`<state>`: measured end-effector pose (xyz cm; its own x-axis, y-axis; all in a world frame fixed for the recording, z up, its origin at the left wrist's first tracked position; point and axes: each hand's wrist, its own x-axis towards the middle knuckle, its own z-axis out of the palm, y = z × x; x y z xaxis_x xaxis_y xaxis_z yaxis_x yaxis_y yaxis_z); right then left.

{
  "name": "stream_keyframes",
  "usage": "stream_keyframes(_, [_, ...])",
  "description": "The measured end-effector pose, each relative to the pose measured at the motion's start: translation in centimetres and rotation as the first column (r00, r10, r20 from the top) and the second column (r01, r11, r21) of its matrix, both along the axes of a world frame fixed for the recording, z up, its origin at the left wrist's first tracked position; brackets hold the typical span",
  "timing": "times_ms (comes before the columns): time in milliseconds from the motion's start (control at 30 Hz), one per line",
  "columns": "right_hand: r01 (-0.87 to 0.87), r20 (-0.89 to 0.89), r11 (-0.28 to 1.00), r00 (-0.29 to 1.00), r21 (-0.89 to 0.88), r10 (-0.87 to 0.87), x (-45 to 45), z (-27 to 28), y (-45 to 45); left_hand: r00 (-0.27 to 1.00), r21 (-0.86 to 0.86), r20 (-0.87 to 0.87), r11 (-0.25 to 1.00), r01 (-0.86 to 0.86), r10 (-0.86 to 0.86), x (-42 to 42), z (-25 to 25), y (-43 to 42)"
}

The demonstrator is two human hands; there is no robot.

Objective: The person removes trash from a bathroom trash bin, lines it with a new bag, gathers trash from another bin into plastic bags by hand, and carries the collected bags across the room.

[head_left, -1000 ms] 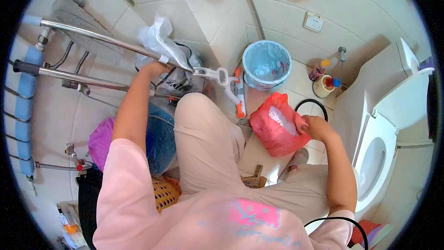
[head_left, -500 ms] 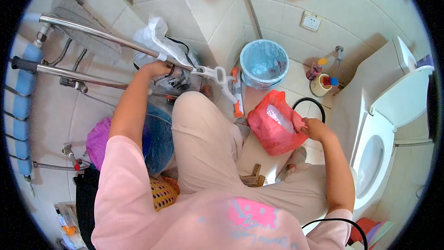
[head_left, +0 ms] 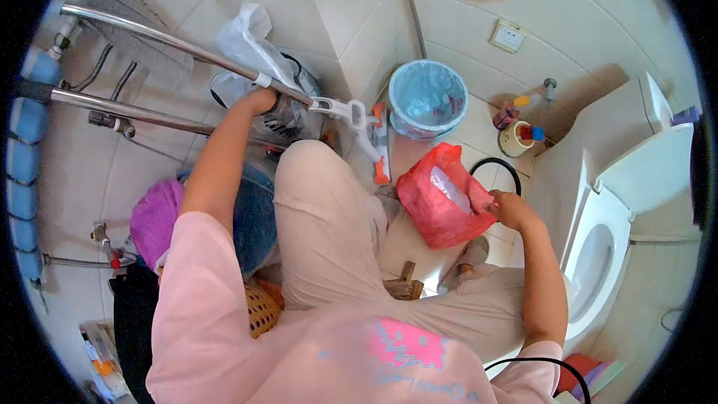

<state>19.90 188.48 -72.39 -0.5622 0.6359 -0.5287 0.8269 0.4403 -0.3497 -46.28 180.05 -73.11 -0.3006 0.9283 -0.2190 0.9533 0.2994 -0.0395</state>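
Note:
My right hand (head_left: 510,210) is closed on the rim of a red plastic bag (head_left: 432,206), which hangs open between my knees and the blue bucket; something whitish shows inside it. My left hand (head_left: 260,102) reaches under the upper metal rail (head_left: 168,40) into a clear and white plastic bag (head_left: 250,45) with black straps. Its fingers are hidden in the bag, so what they hold is not visible.
A lined blue bucket (head_left: 428,99) stands by the wall, beside a white and orange tool (head_left: 380,142). The toilet (head_left: 598,254) is at the right. A cup with brushes (head_left: 515,139), a purple cloth (head_left: 155,224) and a yellow basket (head_left: 262,308) are also around.
My left hand has gone deeper into the clear and white bag, and its fingers have passed out of sight. My right hand keeps its grip on the red bag. The view has shifted slightly.

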Motion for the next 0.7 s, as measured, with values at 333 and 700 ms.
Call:
stream_keyframes(333, [0.053,-0.115,0.997,0.992,-0.058,-0.059,0.5,-2.5,0.6,0.984,-0.014,0.040,0.984,-0.176,0.176,-0.7,-4.9,2.4])
stream_keyframes(700, [0.110,-0.222,0.994,0.969,0.012,-0.105,-0.1,-4.0,2.3,0.927,0.259,0.283,0.911,-0.322,0.247,-1.0,1.9,0.2])
